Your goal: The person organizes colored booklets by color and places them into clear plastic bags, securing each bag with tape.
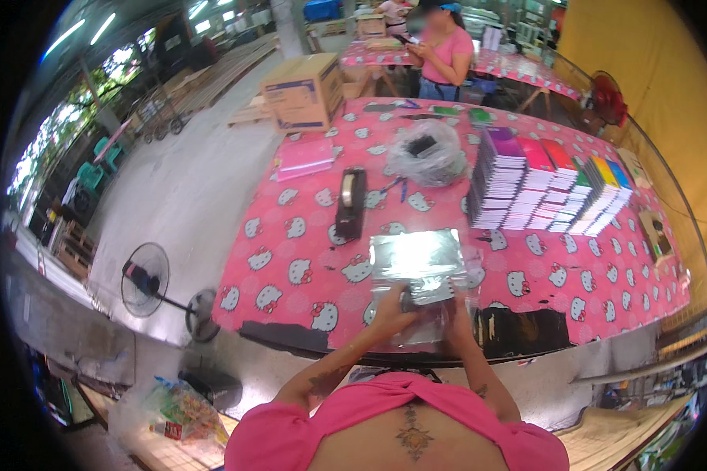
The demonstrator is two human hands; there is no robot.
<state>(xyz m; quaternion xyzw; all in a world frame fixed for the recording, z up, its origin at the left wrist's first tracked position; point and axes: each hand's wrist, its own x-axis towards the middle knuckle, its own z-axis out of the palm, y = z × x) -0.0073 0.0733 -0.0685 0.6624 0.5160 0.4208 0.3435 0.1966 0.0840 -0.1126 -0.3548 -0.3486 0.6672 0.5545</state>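
Close to the near table edge, a shiny clear plastic bag point(416, 250) lies under strong glare, perhaps on top of others. My left hand point(397, 310) is closed at its near left side, thumb and fingers around the plastic and a small dark item point(436, 308). Opposite it, my right hand point(458, 326) grips the right edge of the plastic. The dark item sits between my hands, in or beneath the plastic; its kind is unclear. Beyond the bag stands a black tape dispenser point(351, 204), with a clear bag holding something black point(428, 153) farther off.
Tall stacks of notebooks point(499, 180) in several cover colours rise on the right. Pink notebooks or sheets point(305, 158) lie at the left. A cardboard box point(302, 93) stands past the far left corner. Another person point(448, 55) stands behind the table; a fan point(145, 279) is left.
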